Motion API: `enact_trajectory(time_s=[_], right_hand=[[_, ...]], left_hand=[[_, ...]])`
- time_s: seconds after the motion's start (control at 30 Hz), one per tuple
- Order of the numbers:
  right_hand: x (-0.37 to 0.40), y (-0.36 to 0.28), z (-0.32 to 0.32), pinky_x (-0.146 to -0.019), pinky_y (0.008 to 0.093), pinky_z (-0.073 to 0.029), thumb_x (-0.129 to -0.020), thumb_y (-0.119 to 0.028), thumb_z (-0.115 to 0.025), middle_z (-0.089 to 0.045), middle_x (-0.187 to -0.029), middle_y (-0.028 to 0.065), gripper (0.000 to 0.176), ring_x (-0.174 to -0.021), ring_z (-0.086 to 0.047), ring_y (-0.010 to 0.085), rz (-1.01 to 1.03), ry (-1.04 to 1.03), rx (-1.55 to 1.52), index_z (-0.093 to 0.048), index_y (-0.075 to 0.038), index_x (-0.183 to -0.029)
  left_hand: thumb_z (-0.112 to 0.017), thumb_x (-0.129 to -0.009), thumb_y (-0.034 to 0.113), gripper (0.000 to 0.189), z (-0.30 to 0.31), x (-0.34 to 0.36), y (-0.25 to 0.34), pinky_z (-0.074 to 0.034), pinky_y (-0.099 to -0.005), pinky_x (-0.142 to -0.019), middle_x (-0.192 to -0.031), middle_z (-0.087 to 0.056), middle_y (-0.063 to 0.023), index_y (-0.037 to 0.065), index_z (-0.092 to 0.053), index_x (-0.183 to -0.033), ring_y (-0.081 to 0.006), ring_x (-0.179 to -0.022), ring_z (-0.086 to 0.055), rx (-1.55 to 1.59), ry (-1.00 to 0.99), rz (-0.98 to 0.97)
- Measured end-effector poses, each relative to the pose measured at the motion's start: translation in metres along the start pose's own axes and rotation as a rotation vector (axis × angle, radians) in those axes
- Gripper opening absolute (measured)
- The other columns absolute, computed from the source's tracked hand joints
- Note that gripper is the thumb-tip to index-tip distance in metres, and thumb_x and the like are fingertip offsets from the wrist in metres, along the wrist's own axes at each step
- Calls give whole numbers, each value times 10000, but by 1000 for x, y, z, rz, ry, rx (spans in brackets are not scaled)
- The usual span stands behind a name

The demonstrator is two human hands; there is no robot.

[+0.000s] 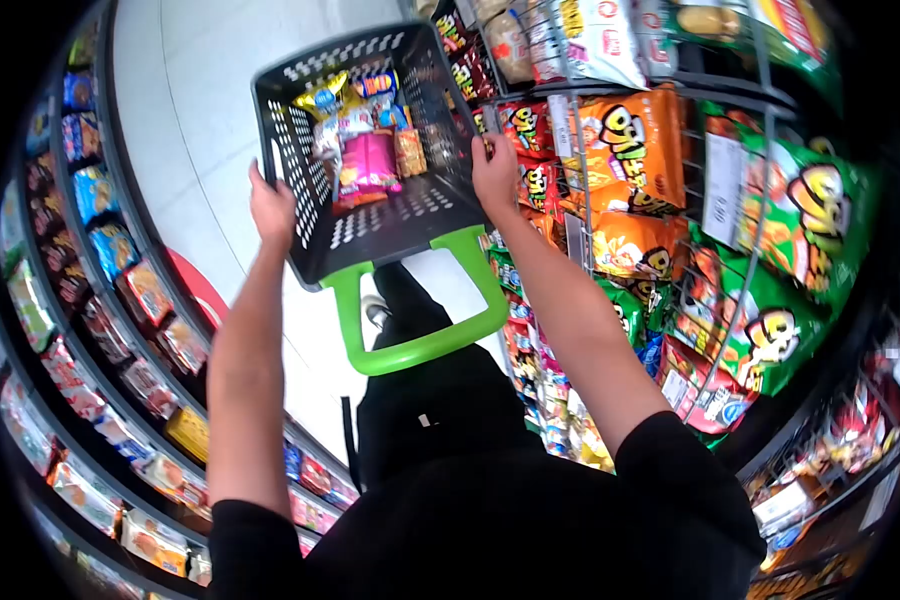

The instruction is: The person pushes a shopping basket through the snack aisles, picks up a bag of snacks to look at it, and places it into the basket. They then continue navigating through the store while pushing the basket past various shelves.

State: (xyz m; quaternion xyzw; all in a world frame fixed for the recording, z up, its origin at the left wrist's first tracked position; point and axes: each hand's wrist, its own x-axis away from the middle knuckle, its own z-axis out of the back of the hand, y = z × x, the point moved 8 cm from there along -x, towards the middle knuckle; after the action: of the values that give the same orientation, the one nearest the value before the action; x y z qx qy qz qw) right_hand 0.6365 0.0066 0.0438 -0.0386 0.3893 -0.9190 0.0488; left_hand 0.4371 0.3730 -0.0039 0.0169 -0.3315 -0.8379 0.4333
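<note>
A dark grey shopping basket with perforated walls is held out in front of me. Its green handle hangs toward my body. Several snack packs lie inside, among them a pink bag, a yellow pack, a blue pack and an orange-brown pack. My left hand grips the basket's left side, fingers partly hidden behind the wall. On the opposite side, my right hand is closed around the rim, close to the snack rack.
At right, wire racks hold large orange snack bags and green snack bags, with a white price tag in front. Shelves of packaged snacks curve along the left. Pale floor tiles run between, and my shoe shows below the basket.
</note>
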Motion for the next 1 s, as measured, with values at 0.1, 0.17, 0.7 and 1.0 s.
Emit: enact_trajectory(time_s=[0.1, 0.17, 0.7, 1.0], right_hand=[[30, -16, 32, -853, 354, -495, -855, -79, -662, -615, -1092, 144, 207, -990, -611, 283, 22, 150, -207, -632, -1, -1045], [49, -36, 69, -848, 341, -505, -846, -44, -659, -612, -1124, 143, 203, -1011, -611, 274, 49, 225, -301, -632, -5, -1044], [-43, 127, 152, -926, 548, -443, -928, -705, -258, -621, -1223, 267, 756, -1173, -563, 465, -713, 384, 155, -516, -137, -1355], [12, 15, 178, -496, 333, -454, -973, -243, -594, -611, -617, 57, 228, -536, -598, 152, -48, 705, -260, -593, -15, -970]], left_hand=[[-628, -855, 98, 570, 0, 45, 3, -365, -503, -1074, -1373, -431, -355, 25, -430, -1385, -511, -1259, -435, -156, 183, -269], [-658, -848, 122, 467, 5, 94, 14, -311, -511, -1116, -1428, -360, -360, 5, -524, -1280, -542, -1299, -366, 34, -4, -221], [-749, -825, 312, 371, 100, 282, 162, -500, -463, -815, -912, -668, -237, -9, -675, -997, -413, -896, -631, 127, -515, -520], [-718, -836, 387, 414, 86, 266, 150, -510, -477, -788, -891, -665, -263, -13, -658, -925, -428, -877, -652, 34, -667, -622]])
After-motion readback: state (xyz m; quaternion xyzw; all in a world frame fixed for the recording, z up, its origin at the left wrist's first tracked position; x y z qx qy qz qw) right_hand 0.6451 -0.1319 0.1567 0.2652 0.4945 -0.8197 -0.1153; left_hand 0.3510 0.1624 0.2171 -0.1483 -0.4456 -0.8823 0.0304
